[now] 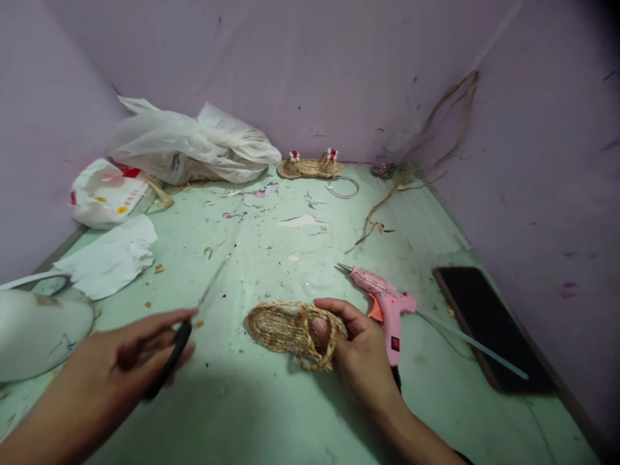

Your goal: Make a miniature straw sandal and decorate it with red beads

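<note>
Left hand [119, 349]: lower left of the frame; fingers curled and closed around the grip of a black-handled tool [170, 365]; thin metal blade blurred, pointing up and to the right, well apart from the woven sandal.
Right hand [361, 349]: lower right of centre; half curled, grasping the strapped end of the woven sandal between thumb and fingers; thumb through or merely against the braided strap, cannot tell which.
Woven sandal [274, 328]: lower centre of the frame; coiled straw sole facing up, strap end to the right.
White plastic bag [194, 142]: upper left, crumpled; straw-coloured material along the lower edge, inside or beneath, cannot tell.
Printed packet [113, 197]: left, just below the bag; white with red and yellow marks; contents hidden.
Pink glue gun [385, 290]: right of centre, lying near the right hand; pale glue stick [472, 342] projecting from the rear, across a dark phone [489, 316].
Beaded straw piece [310, 170]: upper centre; topped by two red-and-white bead clusters.
</note>
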Tool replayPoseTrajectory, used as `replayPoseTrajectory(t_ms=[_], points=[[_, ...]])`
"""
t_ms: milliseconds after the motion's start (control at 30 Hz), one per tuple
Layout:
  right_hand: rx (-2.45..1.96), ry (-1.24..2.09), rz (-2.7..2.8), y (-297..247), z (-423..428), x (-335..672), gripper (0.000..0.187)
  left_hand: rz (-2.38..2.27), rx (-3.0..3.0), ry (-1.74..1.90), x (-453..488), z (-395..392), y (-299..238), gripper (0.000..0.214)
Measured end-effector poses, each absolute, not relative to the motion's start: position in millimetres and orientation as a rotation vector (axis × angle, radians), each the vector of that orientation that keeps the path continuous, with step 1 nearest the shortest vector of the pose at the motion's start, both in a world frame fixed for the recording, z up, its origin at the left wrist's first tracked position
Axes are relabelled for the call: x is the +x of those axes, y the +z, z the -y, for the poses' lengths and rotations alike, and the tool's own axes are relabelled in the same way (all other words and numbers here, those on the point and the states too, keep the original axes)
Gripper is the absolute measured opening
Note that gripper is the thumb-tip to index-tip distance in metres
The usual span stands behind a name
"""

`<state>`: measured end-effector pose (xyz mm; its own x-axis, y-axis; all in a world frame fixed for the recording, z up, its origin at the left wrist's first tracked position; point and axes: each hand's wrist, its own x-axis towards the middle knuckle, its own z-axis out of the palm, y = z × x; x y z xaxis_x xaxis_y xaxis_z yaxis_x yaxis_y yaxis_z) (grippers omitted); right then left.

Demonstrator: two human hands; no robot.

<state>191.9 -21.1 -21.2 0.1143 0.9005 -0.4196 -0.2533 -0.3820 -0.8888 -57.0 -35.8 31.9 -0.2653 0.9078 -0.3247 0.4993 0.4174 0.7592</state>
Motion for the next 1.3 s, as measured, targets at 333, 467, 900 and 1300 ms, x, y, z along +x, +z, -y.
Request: replayPoseTrajectory(t_ms=[333, 467, 900, 1300], points=[[-1.306, 1.518, 0.807, -31.7, 20.4, 197.5, 0.026, -2.003, 2.139, 0.662, -67.1, 1.7, 23.6, 0.015], [-1.296, 1.529, 0.835, -35.7, 19.9, 199.0, 0.026, -1.692, 2.005, 0.858, -25.4, 0.1, 43.1, 0.009], [-1.252, 1.613, 0.784, -21.3, 9.4, 197.5, 0.025, -0.804, 1.303, 0.143, 15.3, -80.0, 14.5, 0.017], [-1.195, 1.681, 0.806, -19.2, 6.8, 193.7, 0.03, -0.818, 1.218, 0.197, 24.4, -71.1, 6.3, 0.012]])
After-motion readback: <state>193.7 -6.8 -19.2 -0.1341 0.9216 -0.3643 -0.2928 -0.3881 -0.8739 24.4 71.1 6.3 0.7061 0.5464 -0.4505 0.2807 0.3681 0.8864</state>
